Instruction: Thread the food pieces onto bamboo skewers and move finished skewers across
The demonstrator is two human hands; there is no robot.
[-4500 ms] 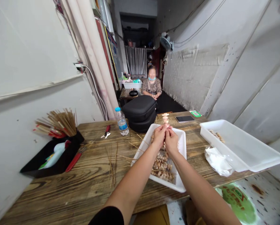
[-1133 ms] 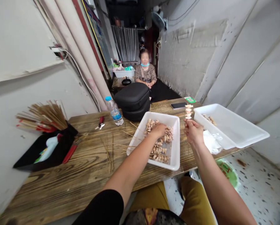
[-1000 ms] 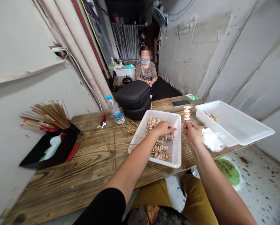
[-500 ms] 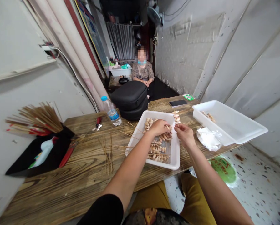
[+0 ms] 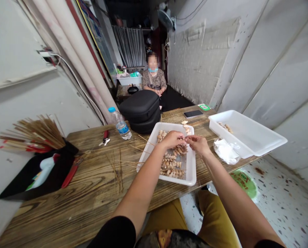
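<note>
In my right hand (image 5: 199,144) a thin skewer is pinched, with pale meat pieces (image 5: 187,128) threaded above my fingers. Its top leans a little to the left, over the rim of the white tray (image 5: 192,172). My left hand (image 5: 173,139) is closed above the tray, its fingertips right beside those of my right hand. Whatever it pinches is hidden behind its fingers. Filled meat skewers (image 5: 173,173) lie in rows in the tray below, several bare stick ends poking out over its left side.
Loose sticks (image 5: 117,172) lie left of the tray. A black box (image 5: 63,168) with stick bundles stands at far left. Behind are a water bottle (image 5: 123,127), black case (image 5: 140,106) and phone (image 5: 193,113). A second white tray (image 5: 259,137) and plastic bag (image 5: 226,151) sit right. A person (image 5: 154,77) sits opposite.
My right hand has moved left with the skewer until it meets my left hand. The skewer, upright before, now tilts left. The view has shifted slightly.
</note>
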